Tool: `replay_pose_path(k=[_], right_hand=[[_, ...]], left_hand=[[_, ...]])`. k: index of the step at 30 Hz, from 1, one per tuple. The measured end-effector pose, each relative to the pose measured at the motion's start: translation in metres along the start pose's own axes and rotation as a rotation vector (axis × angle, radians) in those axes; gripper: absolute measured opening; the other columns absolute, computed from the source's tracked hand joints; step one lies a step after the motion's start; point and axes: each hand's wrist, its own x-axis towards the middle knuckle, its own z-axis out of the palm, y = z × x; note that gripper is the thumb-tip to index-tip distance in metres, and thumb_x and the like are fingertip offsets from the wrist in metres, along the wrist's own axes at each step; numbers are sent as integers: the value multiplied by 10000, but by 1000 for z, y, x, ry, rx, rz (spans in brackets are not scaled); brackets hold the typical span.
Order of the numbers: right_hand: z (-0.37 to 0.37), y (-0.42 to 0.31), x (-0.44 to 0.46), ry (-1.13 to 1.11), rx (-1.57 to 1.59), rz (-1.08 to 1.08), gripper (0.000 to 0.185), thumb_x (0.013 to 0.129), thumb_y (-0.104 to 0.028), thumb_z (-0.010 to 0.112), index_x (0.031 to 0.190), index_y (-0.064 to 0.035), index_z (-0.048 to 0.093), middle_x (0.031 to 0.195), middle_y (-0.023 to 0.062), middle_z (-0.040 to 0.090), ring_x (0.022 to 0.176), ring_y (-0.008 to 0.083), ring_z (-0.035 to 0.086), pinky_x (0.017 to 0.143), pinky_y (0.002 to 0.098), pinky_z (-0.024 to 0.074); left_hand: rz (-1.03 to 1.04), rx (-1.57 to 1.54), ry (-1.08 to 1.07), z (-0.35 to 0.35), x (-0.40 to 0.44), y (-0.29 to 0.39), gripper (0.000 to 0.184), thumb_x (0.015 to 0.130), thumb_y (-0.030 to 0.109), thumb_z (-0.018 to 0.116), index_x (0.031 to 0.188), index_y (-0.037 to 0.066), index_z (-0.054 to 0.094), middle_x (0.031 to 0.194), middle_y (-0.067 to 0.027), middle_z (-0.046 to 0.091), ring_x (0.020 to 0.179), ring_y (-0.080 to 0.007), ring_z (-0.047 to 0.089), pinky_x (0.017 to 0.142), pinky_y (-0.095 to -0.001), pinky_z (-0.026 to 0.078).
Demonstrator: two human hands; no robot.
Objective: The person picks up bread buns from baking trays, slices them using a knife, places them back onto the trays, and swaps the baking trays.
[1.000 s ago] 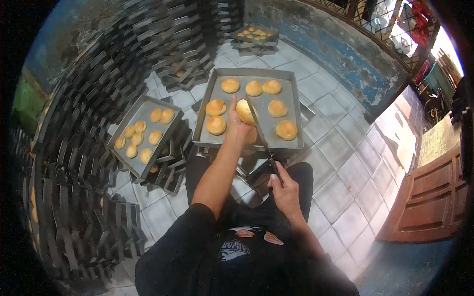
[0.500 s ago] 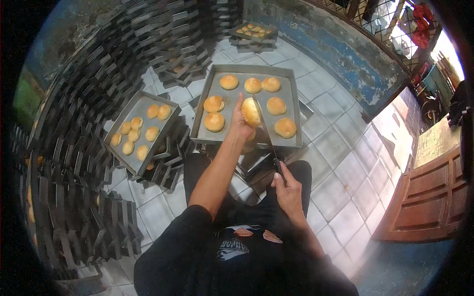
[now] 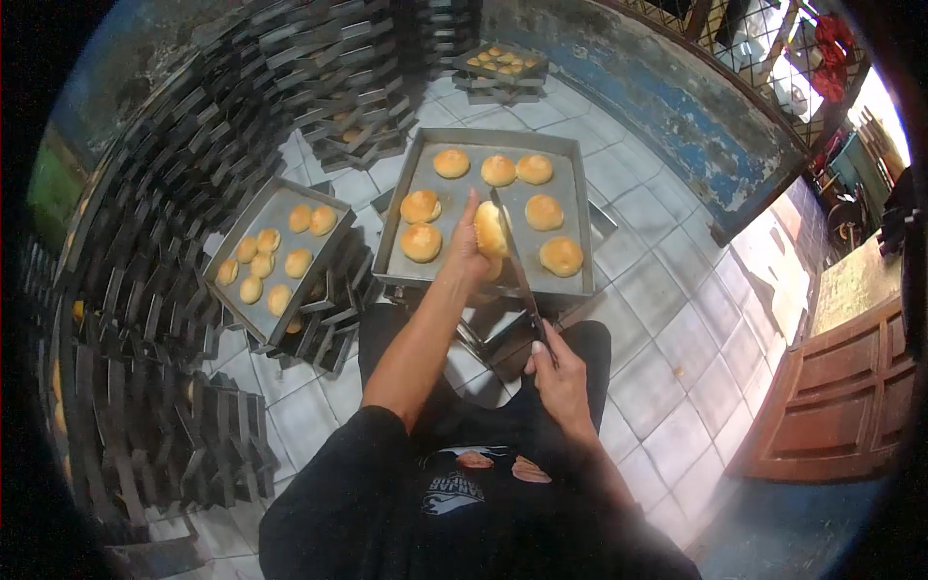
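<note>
My left hand (image 3: 471,248) is closed around a golden bun (image 3: 490,228), held tilted on its side above the near part of a metal baking tray (image 3: 474,198). In my right hand (image 3: 558,372) is the dark handle of a long knife (image 3: 517,266). Its blade slants up and left along the right side of the bun; I cannot tell how deep it sits in it. Several other round buns (image 3: 421,242) lie in the tray around my left hand.
A second tray (image 3: 314,266) with several smaller buns rests on stacked trays to the left. Tall stacks of metal trays (image 3: 193,193) line the left wall. A further tray of buns (image 3: 503,63) stands at the back. A wooden door (image 3: 841,387) is on the right, beyond the tiled floor (image 3: 667,319).
The knife blade has shifted slightly up and left along the bun, with my right hand following. My left hand keeps its hold on the bun, nearly in place.
</note>
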Motion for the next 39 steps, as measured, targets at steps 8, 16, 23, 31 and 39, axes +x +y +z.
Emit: replay_pose_path(k=[8,16,23,31,39], right_hand=[[-2,-20,33,-14,29,-24,439,1056,-156,567,1484,-57,560,709,-11,594,584,47,480,550,230,423],[-2,-21,33,-6,7,59,470,1043,-195,583,1488,-51,544,732,54,642,692,108,615,679,311,526],[-5,-4,16,-76,-24,42,463,1050,-194,582,1490,-55,546,730,32,637,639,88,563,618,274,481],[-5,-10,48,-39,17,51,471,1048,-216,591,1494,-72,547,749,40,639,688,118,602,683,290,513],[-4,11,15,-84,32,93,462,1048,-199,587,1498,-102,553,748,37,647,700,102,618,688,288,523]], left_hand=[[20,69,59,12,-8,-19,511,967,619,633,958,109,669,816,-37,691,726,-194,682,676,-366,576],[82,291,47,6,-13,-35,481,963,571,677,1000,92,669,863,-58,702,732,-193,687,658,-374,579],[120,185,117,-11,7,2,544,945,627,663,1040,91,654,855,-53,689,751,-197,700,646,-407,590],[133,381,175,-1,-2,-52,669,914,752,587,1045,99,649,869,-70,708,724,-228,695,659,-427,580],[91,315,128,2,0,-9,633,979,689,555,1056,66,633,866,-60,687,743,-209,695,638,-402,578]])
